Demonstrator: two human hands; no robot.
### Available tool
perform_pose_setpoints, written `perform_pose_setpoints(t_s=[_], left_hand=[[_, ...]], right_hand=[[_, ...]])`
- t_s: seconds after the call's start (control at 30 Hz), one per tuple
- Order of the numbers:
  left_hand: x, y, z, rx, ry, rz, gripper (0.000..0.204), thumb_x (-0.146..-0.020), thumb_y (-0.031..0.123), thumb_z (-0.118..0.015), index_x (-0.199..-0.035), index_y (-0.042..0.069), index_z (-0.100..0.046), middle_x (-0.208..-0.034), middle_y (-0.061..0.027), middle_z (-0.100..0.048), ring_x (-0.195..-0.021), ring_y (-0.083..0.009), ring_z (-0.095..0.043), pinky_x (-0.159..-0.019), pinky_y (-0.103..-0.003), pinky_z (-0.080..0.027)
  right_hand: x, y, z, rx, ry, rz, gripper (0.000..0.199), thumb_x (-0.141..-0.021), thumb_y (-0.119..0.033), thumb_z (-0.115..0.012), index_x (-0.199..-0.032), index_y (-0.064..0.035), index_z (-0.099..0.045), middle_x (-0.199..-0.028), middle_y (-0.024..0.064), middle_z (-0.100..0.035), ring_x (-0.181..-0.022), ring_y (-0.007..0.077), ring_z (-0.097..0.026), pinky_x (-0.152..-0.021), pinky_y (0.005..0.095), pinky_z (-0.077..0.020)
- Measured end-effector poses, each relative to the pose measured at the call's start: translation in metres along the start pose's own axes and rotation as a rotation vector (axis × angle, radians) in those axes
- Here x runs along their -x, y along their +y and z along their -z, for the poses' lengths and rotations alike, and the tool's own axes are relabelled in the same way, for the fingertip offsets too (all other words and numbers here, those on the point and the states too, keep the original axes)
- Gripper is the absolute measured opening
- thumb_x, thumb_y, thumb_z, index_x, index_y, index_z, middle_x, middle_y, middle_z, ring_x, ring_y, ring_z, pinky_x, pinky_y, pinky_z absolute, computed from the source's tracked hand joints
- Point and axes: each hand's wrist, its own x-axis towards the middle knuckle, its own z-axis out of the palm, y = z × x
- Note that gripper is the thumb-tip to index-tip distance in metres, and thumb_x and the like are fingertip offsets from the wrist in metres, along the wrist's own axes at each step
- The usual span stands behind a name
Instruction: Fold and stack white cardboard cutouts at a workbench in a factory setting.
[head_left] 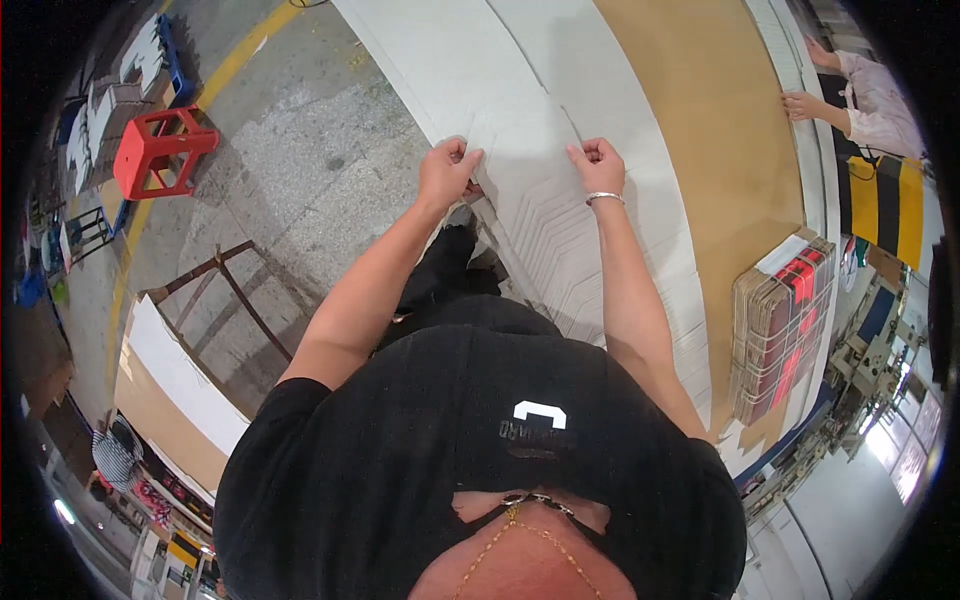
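My left hand (446, 174) is at the left edge of a white-topped work surface, its thumb and fingers pinched on the near side of a white cardboard sheet (520, 135). Across from it, my right hand (601, 168), with a bracelet at the wrist, pinches the sheet's other side with curled fingers. White on white, the sheet's outline is hard to make out. Just below the hands, thin white sheets lie fanned out in a stack (565, 240), their edges stepped one behind another.
Brown board (700, 120) runs along the right of the white surface. On it sits a tied bundle of plaid-patterned pieces (785, 325). A co-worker's hand (802, 106) rests at the far right edge. Leftward stand a red stool (165, 152) and a metal frame (225, 265) on the floor.
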Motion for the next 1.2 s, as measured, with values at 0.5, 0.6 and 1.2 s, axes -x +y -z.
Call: perform_pose_setpoints(t_s=[0.5, 0.6, 1.2], left_hand=[[0.006, 0.003, 0.001, -0.067, 0.067, -0.043, 0.024, -0.079, 0.022, -0.064, -0.076, 0.000, -0.055, -0.064, -0.0055, -0.060, -0.046, -0.0134, -0.059, -0.041, -0.026, -0.048], [0.027, 0.005, 0.000, 0.107, 0.056, 0.008, 0.026, -0.080, 0.020, -0.063, -0.096, 0.000, -0.057, -0.076, -0.0082, -0.062, -0.060, -0.0154, -0.062, -0.051, -0.028, -0.051], [0.086, -0.014, -0.020, 0.373, 0.061, 0.040, 0.045, -0.084, 0.015, -0.056, -0.121, -0.007, -0.044, -0.100, -0.0079, -0.055, -0.087, -0.0152, -0.055, -0.076, -0.026, -0.045]], right_hand=[[0.010, -0.011, -0.001, 0.081, -0.025, 0.033, 0.034, -0.068, -0.028, -0.073, -0.092, -0.0055, -0.065, -0.066, 0.0049, -0.056, -0.060, 0.0148, -0.052, -0.059, 0.0289, -0.0446], [0.007, -0.009, -0.004, 0.137, 0.158, 0.262, 0.033, -0.073, -0.032, -0.067, -0.096, -0.0071, -0.066, -0.078, 0.0093, -0.059, -0.071, 0.0202, -0.056, -0.067, 0.0328, -0.0459], [0.035, 0.008, 0.014, 0.294, 0.233, 0.311, 0.023, -0.079, -0.019, -0.056, -0.094, -0.0047, -0.065, -0.084, 0.0143, -0.060, -0.082, 0.0298, -0.053, -0.077, 0.0398, -0.0423]])
